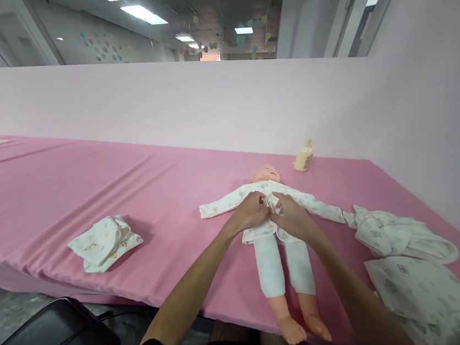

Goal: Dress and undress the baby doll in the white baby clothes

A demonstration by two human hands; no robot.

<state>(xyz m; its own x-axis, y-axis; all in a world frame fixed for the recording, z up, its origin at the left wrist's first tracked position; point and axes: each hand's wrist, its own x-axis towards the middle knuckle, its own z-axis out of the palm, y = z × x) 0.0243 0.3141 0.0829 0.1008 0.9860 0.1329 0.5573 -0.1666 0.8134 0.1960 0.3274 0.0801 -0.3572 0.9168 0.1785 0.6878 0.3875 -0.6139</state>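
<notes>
A baby doll (269,173) lies on its back on the pink-covered table (87,189), feet toward me. It wears a white printed top (231,199) with sleeves spread out and white leggings (273,266). My left hand (250,211) and my right hand (291,215) meet over the doll's chest, each pinching the front edge of the top. The fabric bunches between my fingers. The doll's bare feet (303,327) reach the table's near edge.
A folded white printed garment (106,241) lies to the left. Crumpled patterned clothes (408,242) and a flat one (426,305) lie at right. A small cream bottle (304,156) stands by the pink wall behind the doll. A black object (63,328) sits below the table edge.
</notes>
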